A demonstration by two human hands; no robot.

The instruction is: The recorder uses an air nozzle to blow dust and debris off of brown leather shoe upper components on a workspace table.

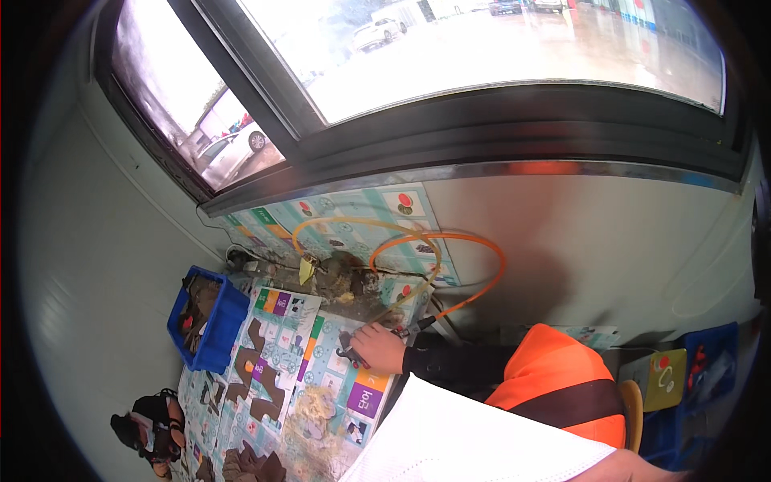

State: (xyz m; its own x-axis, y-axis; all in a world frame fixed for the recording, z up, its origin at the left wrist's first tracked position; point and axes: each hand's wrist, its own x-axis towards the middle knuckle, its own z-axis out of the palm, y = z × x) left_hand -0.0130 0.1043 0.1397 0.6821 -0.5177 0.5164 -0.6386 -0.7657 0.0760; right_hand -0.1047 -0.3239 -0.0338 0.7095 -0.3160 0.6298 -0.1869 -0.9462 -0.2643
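My right hand (379, 348), at the end of a black sleeve, closes around a small grey and dark red hand tool (354, 357) at the table's right side. Fingers cover most of the tool, so its exact kind is hidden. A black fitting (421, 325) beside the hand joins an orange hose (499, 269), and a yellowish hose (365, 219) loops up nearby. Flat brown cut pieces (265, 394) lie on the patterned tabletop (333, 371) left of the hand. More crumpled brown pieces (250, 464) rest nearer. My left hand is out of the picture.
A blue bin (227, 325) holding brown pieces stands at the table's far left. Another person (152, 430) is at the lower left. Yellowish residue (313, 406) marks the table. A white stitched sheet (458, 434) blocks the near view. Blue crates (711, 365) sit right, below the window.
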